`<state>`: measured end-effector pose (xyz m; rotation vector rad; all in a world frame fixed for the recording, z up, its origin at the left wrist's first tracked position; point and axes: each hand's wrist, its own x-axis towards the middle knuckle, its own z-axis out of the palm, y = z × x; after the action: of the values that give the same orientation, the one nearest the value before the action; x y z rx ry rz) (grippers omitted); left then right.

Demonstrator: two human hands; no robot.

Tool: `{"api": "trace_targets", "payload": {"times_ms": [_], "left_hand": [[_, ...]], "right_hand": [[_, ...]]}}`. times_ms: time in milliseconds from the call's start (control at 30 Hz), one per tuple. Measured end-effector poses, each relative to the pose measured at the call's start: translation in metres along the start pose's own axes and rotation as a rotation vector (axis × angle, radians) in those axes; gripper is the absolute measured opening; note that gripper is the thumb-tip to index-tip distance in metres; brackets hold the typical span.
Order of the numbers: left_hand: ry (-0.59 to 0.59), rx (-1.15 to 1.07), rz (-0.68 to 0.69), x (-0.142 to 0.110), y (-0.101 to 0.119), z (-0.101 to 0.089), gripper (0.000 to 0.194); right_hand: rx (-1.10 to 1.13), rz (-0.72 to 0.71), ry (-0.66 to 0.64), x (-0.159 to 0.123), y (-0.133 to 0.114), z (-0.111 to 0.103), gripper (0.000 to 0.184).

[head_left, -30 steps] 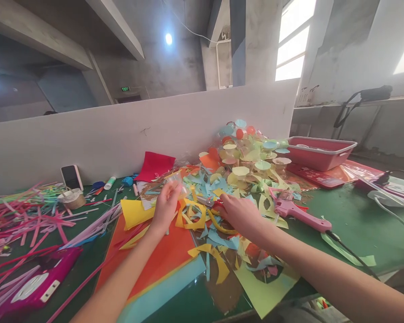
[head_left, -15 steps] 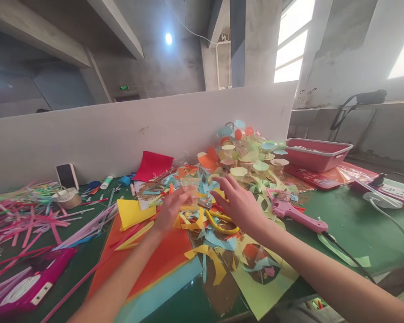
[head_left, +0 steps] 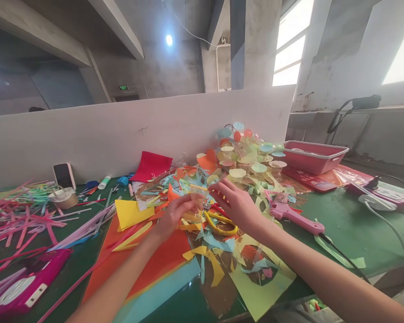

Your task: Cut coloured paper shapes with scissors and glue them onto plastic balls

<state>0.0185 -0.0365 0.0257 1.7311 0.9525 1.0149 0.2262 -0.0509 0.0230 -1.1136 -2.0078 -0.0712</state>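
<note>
A clear plastic cup (head_left: 192,216) is in my left hand (head_left: 175,215), whose fingers are wrapped round its side. Across the cup's top lies a thin yellow paper piece (head_left: 199,187), seen nearly edge-on. My right hand (head_left: 239,204) reaches in from the other side, its bent fingertips pinched at the right edge of that paper. Just below the hands, yellow-handled scissors (head_left: 221,231) rest among paper scraps. Orange sheets (head_left: 158,264) and a folded yellow sheet (head_left: 133,213) are by my left forearm.
Paper-topped clear cups (head_left: 237,172) are piled at the back. A pink glue gun (head_left: 298,216) with its cord lies right, before a red basket (head_left: 318,159) and a power strip (head_left: 387,194). Plastic strips (head_left: 27,215), a phone (head_left: 64,176) and a magenta device (head_left: 28,285) occupy the left.
The cup and my left hand have shifted right, toward my right hand. My right fingers, spread and apart from the cup before, have drawn in to the yellow paper's edge.
</note>
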Motion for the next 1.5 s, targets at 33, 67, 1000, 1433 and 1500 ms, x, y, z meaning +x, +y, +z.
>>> {"api": "trace_targets", "payload": {"times_ms": [33, 67, 1000, 1433, 1500], "left_hand": [[-0.002, -0.004, -0.005, 0.000, 0.000, 0.000, 0.037], [-0.004, -0.008, -0.008, 0.000, 0.000, 0.000, 0.037], [-0.093, 0.000, -0.026, -0.005, 0.002, 0.005, 0.034], [0.139, -0.074, -0.081, 0.008, -0.019, -0.003, 0.050], [0.152, -0.084, -0.074, 0.009, -0.020, -0.002, 0.049]], "right_hand": [[0.001, 0.001, 0.004, 0.000, 0.000, 0.000, 0.022], [0.000, 0.002, 0.010, 0.000, 0.001, 0.000, 0.022], [0.464, 0.036, -0.040, 0.000, -0.004, 0.003, 0.030], [0.091, -0.026, -0.020, 0.044, 0.021, -0.005, 0.031], [-0.010, -0.010, -0.045, 0.061, 0.031, -0.008, 0.031]]}}
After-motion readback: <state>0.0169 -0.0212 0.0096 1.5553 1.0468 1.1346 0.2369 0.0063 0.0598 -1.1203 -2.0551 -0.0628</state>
